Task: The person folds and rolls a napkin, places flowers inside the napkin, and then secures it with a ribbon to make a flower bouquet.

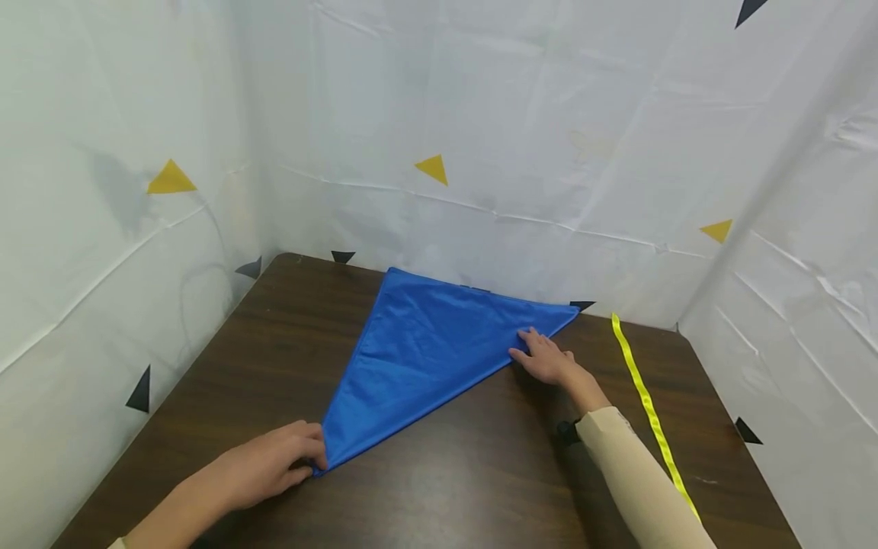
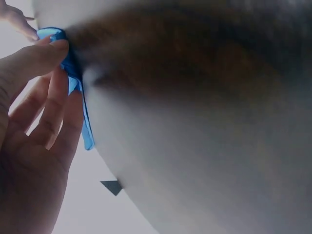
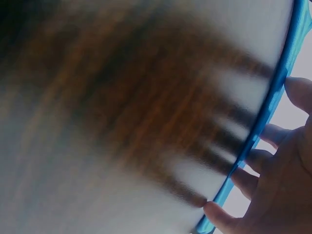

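One hand (image 1: 273,462), the left, pinched a blue cloth (image 1: 428,343) at its corner. The right hand (image 1: 549,361) spread along its edge.

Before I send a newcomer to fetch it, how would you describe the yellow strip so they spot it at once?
Find the dark brown table before the white sheeting. Along its right side, past the right sleeve, lies the yellow strip. It is long and narrow, unlike the broad blue cloth to its left.
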### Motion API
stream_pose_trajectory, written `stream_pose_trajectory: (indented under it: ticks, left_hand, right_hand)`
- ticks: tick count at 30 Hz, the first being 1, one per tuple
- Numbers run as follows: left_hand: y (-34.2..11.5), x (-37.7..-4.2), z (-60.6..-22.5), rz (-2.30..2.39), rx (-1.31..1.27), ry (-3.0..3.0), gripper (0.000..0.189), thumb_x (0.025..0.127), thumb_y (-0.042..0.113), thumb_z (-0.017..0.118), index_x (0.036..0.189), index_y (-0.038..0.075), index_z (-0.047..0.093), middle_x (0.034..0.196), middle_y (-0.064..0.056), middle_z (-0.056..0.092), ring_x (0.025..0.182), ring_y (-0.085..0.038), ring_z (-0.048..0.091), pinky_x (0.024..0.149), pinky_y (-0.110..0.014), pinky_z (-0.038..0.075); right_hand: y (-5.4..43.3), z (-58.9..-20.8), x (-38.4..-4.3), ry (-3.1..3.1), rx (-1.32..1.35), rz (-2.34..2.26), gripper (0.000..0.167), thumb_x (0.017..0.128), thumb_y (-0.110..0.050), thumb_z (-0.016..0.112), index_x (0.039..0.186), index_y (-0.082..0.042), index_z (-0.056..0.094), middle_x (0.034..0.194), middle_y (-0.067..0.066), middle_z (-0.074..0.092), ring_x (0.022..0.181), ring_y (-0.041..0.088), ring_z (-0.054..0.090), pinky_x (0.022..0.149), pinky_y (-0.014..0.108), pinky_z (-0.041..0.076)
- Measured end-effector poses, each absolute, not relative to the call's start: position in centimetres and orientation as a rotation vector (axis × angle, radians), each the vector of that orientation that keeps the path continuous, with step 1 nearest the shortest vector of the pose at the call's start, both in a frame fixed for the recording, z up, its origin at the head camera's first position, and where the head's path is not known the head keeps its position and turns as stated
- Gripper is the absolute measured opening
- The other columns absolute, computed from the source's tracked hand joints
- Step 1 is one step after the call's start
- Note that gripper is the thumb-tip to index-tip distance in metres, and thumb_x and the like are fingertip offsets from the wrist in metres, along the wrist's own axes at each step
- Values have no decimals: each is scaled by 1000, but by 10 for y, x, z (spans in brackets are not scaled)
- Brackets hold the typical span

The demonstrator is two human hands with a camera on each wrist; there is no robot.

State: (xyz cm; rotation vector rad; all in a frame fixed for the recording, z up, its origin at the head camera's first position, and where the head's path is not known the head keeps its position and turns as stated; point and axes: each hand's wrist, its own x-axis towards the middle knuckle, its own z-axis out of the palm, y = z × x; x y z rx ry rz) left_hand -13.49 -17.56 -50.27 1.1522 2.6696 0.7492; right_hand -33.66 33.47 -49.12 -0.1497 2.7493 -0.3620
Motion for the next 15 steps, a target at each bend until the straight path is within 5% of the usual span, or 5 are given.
stream_pose_trajectory:
  ticks: [10, 15]
  left_hand:
    - [-175, -134, -503, 738, 1253, 2789, 21, 94, 10, 83, 101, 30, 82, 106, 20, 61, 97, -1, 52, 81, -25, 55]
    - [-176, -134, -507, 735, 1233, 2755, 21, 95, 10, 82, 104, 29, 83, 107, 19, 63, 100, -1, 54, 84, -25, 57]
  right_hand:
    - [329, -489, -344, 2771, -177, -323, 90, 107, -70, 38, 172, -10, 24, 180, 23, 12, 166, 48, 10, 125, 81, 6]
    - [293, -478, -319, 2919, -398, -303, 77, 110, -60, 46, 169, -13, 34, 178, 22, 23, 164, 47, 22, 124, 78, 15]
